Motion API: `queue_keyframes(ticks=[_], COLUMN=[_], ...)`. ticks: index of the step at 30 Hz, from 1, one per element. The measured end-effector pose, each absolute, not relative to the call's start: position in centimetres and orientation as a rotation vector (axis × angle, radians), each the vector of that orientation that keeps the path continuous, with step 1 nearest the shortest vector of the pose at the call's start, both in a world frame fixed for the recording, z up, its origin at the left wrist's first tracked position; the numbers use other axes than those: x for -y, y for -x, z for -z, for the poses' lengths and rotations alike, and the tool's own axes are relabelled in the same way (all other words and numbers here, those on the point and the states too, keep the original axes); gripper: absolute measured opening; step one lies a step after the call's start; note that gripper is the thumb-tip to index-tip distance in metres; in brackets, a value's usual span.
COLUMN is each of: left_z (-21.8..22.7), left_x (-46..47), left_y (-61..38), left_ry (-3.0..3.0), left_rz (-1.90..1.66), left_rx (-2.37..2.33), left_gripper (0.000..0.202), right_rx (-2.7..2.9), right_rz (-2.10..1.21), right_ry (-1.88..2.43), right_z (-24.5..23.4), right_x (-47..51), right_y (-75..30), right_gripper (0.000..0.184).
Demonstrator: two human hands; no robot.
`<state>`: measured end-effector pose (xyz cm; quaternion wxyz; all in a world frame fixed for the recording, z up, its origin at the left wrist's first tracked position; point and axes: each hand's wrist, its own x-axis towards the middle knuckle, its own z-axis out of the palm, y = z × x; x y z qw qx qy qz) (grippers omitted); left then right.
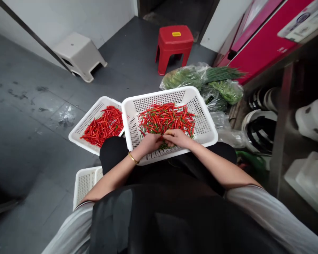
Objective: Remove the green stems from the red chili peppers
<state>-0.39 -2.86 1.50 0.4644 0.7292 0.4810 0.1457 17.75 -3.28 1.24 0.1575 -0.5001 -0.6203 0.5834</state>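
A white perforated basket (pixel 212 135) rests on my lap, with a heap of red chili peppers (pixel 166 118) in it, many with green stems. Over its near side, my left hand (pixel 151 141) and my right hand (pixel 178 137) meet with fingers pinched together. A bit of red chili pepper shows between their fingertips; the rest of it is hidden by the fingers. A gold bracelet (pixel 134 157) circles my left wrist. To the left, a second white basket (pixel 78 137) holds more red chili peppers (pixel 104 127), mostly without visible stems.
A third white basket (pixel 84 183) sits on the floor at lower left. A red stool (pixel 175 44) and a tilted whitish stool (pixel 76 53) stand ahead. Bagged green vegetables (pixel 185 77) lie beyond the lap basket. At right are a shelf post (pixel 283 123) and white containers (pixel 314 118).
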Motion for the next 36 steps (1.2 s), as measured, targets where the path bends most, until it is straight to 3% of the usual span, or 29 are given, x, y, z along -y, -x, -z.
queue_keyframes(ticks=[3,7,12,16,20,25,28,36], left_z=[-1.8,-1.3,0.6,1.7,2.1,2.8,3.0,0.9], left_x=[2.7,2.5,0.2,-2.5,-2.8,-1.2,-0.8,-0.5], left_y=[-0.7,-2.4,-2.5,-2.3,-3.0,-4.0,-3.9,-2.8], left_ry=[-1.750,-1.187,-0.769,-0.678,-1.276,-2.249,-2.381,-2.105], left_rz=[-0.292,-0.156,-0.343,-0.563,-0.583,-0.170,-0.058,-0.358], left_rx=[-1.151,-0.993,-0.983,-1.011,-1.195,-1.176,-1.047,-0.952], left_gripper=[0.018,0.008,0.024,0.014,0.015,0.028,0.026,0.021], right_rx=[2.284,2.602,2.720,2.903,2.990,2.741,2.574,1.562], right_rz=[-1.068,-0.455,-0.268,-0.220,-0.292,-0.731,-1.140,-1.844], right_ry=[1.538,1.676,1.867,1.897,1.805,1.813,1.678,1.404], right_z=[-1.5,-1.8,0.1,2.3,2.2,0.2,0.1,0.3], right_x=[3.8,3.9,-0.9,-5.1,-5.1,-1.2,0.3,1.4], right_y=[-18.8,-19.9,-22.7,-23.6,-23.0,-22.4,-22.1,-22.6], right_gripper=[0.030,0.033,0.037,0.038,0.036,0.023,0.018,0.021])
